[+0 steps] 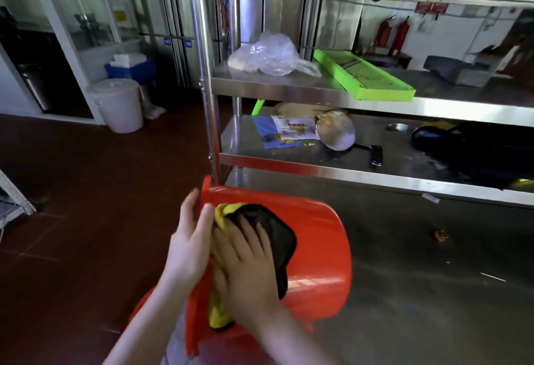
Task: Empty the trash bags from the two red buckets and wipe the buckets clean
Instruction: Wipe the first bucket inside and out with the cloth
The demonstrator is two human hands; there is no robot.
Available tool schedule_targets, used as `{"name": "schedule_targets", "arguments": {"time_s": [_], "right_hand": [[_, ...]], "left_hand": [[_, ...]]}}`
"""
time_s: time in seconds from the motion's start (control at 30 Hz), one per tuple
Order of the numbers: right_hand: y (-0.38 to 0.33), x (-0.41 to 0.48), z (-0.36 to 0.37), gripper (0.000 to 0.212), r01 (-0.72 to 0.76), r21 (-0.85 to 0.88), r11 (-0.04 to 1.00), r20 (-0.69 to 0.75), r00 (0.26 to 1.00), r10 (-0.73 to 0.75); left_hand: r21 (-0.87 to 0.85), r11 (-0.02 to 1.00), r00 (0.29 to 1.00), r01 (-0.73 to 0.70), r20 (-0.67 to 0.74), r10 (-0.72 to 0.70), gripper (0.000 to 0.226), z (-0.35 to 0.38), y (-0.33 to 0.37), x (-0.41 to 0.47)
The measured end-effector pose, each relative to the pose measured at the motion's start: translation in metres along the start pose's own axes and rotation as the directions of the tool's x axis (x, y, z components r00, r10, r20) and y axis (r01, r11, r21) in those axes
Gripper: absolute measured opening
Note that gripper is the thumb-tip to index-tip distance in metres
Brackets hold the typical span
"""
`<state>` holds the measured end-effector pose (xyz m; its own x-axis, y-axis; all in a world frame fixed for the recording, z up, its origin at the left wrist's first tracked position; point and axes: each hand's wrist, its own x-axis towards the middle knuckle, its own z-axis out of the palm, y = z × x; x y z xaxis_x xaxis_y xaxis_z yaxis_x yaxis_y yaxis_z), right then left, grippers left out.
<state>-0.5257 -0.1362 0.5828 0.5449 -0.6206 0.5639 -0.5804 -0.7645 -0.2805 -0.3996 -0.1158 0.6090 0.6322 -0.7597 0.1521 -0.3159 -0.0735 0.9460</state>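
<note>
Yellow-black cloth [276, 231] partly under right hand [245, 272]

Both bare forearms [138, 321] reach in from the bottom edge. The left hand [187, 242] stands on edge, fingers straight and together; the right hand [247, 263] lies palm-down, fingers spread flat.

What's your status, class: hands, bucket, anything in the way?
Left hand flat at bucket rim. Right hand presses cloth on its side. Bucket tipped over. Just behind rim: rack post.
</note>
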Motion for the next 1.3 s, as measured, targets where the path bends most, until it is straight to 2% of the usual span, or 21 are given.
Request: {"name": "schedule_targets", "arguments": {"time_s": [0.07, 0.17, 0.23, 0.3, 0.37, 0.43, 0.47, 0.5, 0.53, 0.57, 0.67, 0.73, 0.83, 0.93, 1.0, 1.07, 1.1, 1.13, 1.17, 1.23, 1.3], "right_hand": [[0.0, -0.019, 0.01, 0.047, 0.082, -0.054, 0.995, 0.013, 0.997, -0.081], [0.022, -0.02, 0.009, 0.048, 0.129, -0.102, 0.986, 0.033, 0.991, -0.126], [0.049, -0.013, 0.001, 0.05, 0.046, -0.097, 0.994, -0.013, 0.999, -0.047], [0.085, -0.002, -0.014, 0.046, -0.173, -0.083, 0.981, -0.112, 0.98, 0.163], [0.129, 0.015, -0.035, 0.044, -0.46, -0.045, 0.887, -0.091, 0.886, 0.455], [0.161, 0.034, -0.054, 0.044, -0.699, -0.014, 0.715, 0.123, 0.708, 0.695], [0.168, 0.044, -0.058, 0.044, -0.763, -0.028, 0.646, 0.208, 0.628, 0.75], [0.166, 0.053, -0.057, 0.044, -0.766, -0.066, 0.639, 0.251, 0.607, 0.754], [0.152, 0.062, -0.052, 0.043, -0.719, -0.111, 0.686, 0.248, 0.649, 0.72], [0.13, 0.069, -0.043, 0.041, -0.63, -0.127, 0.766, 0.226, 0.733, 0.641], [0.038, 0.069, -0.013, 0.039, -0.308, -0.025, 0.951, 0.128, 0.943, 0.309], [-0.003, 0.054, -0.002, 0.043, -0.172, 0.025, 0.985, 0.079, 0.982, 0.17], [0.009, 0.031, -0.007, 0.048, -0.049, 0.019, 0.999, 0.068, 0.997, 0.048], [0.067, 0.022, -0.023, 0.05, -0.181, -0.049, 0.982, 0.004, 0.983, 0.182], [0.117, 0.031, -0.04, 0.049, -0.436, -0.11, 0.893, 0.111, 0.887, 0.447], [0.157, 0.048, -0.057, 0.048, -0.689, -0.148, 0.71, 0.315, 0.647, 0.694], [0.163, 0.059, -0.06, 0.049, -0.744, -0.154, 0.65, 0.398, 0.556, 0.73], [0.161, 0.069, -0.056, 0.05, -0.734, -0.165, 0.659, 0.446, 0.54, 0.713], [0.148, 0.077, -0.048, 0.051, -0.676, -0.165, 0.719, 0.466, 0.589, 0.66], [0.099, 0.085, -0.025, 0.05, -0.466, -0.069, 0.882, 0.438, 0.78, 0.446], [0.041, 0.075, -0.012, 0.048, -0.231, 0.034, 0.972, 0.311, 0.927, 0.209]], "left_hand": [[0.093, 0.99, 0.994, 0.102, 0.013, -0.104, 0.066, 0.005, 0.01, 0.031], [0.226, 0.973, 0.999, 0.04, -0.015, -0.037, 0.055, 0.014, 0.016, 0.032], [0.236, 0.972, 1.0, -0.013, -0.018, 0.017, 0.05, 0.014, 0.014, 0.017], [0.199, 0.98, 1.0, -0.005, -0.018, 0.009, 0.049, 0.01, 0.007, 0.003], [0.164, 0.986, 1.0, 0.005, -0.006, -0.004, 0.048, 0.007, 0.002, -0.012], [0.144, 0.989, 1.0, -0.014, 0.007, 0.013, 0.047, 0.007, -0.002, -0.026], [0.14, 0.99, 1.0, -0.025, 0.004, 0.024, 0.046, 0.007, -0.003, -0.03], [0.132, 0.991, 0.999, -0.032, -0.003, 0.033, 0.045, 0.007, -0.004, -0.033], [0.119, 0.992, 0.999, -0.032, -0.012, 0.034, 0.044, 0.007, -0.006, -0.033], [0.109, 0.994, 0.999, -0.026, -0.021, 0.028, 0.043, 0.007, -0.005, -0.032], [0.124, 0.991, 0.997, -0.044, -0.061, 0.052, 0.039, 0.006, -0.007, -0.027], [0.114, 0.991, 0.993, -0.072, -0.089, 0.082, 0.037, 0.002, -0.009, -0.029], [0.111, 0.989, 0.99, -0.102, -0.087, 0.112, 0.037, -0.007, -0.018, -0.039], [0.104, 0.992, 0.995, -0.07, -0.059, 0.076, 0.037, -0.011, -0.027, -0.054], [0.114, 0.989, 0.992, -0.091, -0.073, 0.1, 0.043, -0.013, -0.032, -0.069], [0.122, 0.985, 0.988, -0.12, -0.087, 0.131, 0.047, -0.017, -0.037, -0.084], [0.121, 0.985, 0.986, -0.126, -0.095, 0.138, 0.048, -0.02, -0.04, -0.089], [0.121, 0.984, 0.985, -0.127, -0.098, 0.139, 0.048, -0.021, -0.043, -0.093], [0.117, 0.985, 0.986, -0.128, -0.092, 0.139, 0.048, -0.023, -0.045, -0.094], [0.11, 0.986, 0.988, -0.126, -0.075, 0.135, 0.048, -0.023, -0.044, -0.09], [0.114, 0.988, 0.992, -0.102, -0.059, 0.109, 0.047, -0.026, -0.042, -0.085]]}}
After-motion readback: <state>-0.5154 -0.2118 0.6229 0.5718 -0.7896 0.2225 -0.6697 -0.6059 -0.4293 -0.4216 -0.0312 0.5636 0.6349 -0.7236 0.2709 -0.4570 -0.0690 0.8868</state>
